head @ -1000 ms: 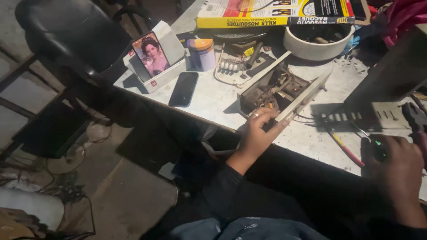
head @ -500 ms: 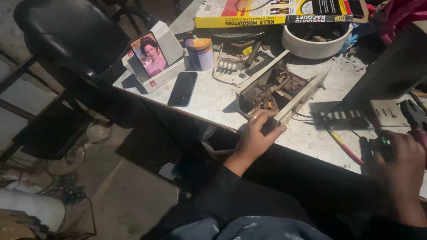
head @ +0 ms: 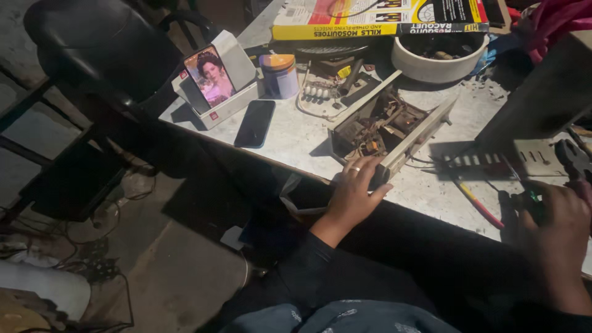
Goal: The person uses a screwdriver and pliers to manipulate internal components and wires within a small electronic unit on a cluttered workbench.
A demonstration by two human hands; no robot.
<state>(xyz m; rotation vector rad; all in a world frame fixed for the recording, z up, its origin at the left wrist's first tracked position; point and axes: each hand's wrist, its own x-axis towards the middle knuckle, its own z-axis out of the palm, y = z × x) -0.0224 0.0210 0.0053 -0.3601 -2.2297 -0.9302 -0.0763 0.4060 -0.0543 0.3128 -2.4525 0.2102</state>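
The open box (head: 385, 132) looks like rusty metal with a pale plastic edge. The table (head: 296, 139) is dusty and matt. The phone (head: 256, 123) is shiny.

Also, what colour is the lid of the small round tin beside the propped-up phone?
The lid is orange-yellow; the head view shows it best.

The table (head: 290, 132) is pale grey and speckled with dirt, and the phone (head: 255, 123) on it is plain black. The tin (head: 279, 75) is bluish with an orange lid. The bowl (head: 439, 65) is off-white, the long box (head: 376, 18) is yellow with red and black panels. The open casing (head: 388, 132) has cream edges and rusty brown guts. The screwdriver (head: 473, 201) is red and yellow, the cloth (head: 558, 21) is pink, and the chair (head: 92, 49) is black.
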